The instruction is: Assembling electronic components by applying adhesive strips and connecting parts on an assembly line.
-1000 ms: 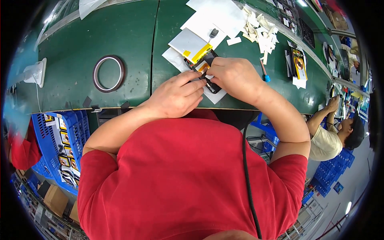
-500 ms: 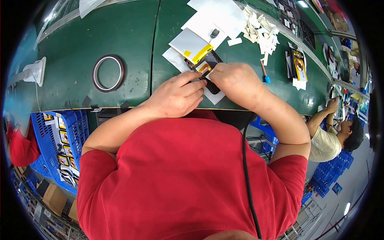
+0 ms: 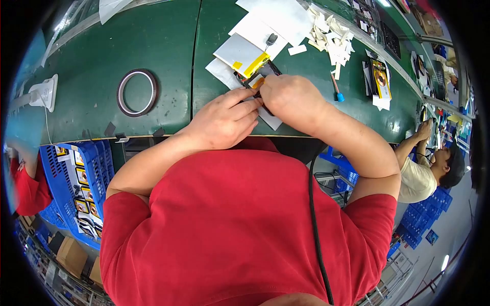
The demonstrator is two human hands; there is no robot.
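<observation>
A flat black electronic device casing [image 3: 272, 67] lies opened on the bench, mostly covered by my hands. Joined to its far side is a silver-grey flat battery pack [image 3: 236, 48] with yellow tape along one edge. My left hand [image 3: 224, 120] has its fingers curled together on the casing's near left edge and holds it there. My right hand [image 3: 293, 99] is closed in a pinch over the casing's middle, its fingertips against those of the left. What the right fingers grip is hidden. A small dark part on thin wires [image 3: 271, 39] lies on white sheets beyond the battery pack.
A roll of dark tape [image 3: 138, 93] lies left on the green bench [image 3: 168, 56]. White paper scraps [image 3: 331, 38], a blue-tipped stick [image 3: 339, 95] and another yellow-edged assembly [image 3: 380, 81] are at right. A blue crate [image 3: 76, 191] holds several units. A co-worker [image 3: 421, 176] sits at right.
My right hand has shifted left and slightly away from me, covering more of the casing. The left hand stays nearly in place.
</observation>
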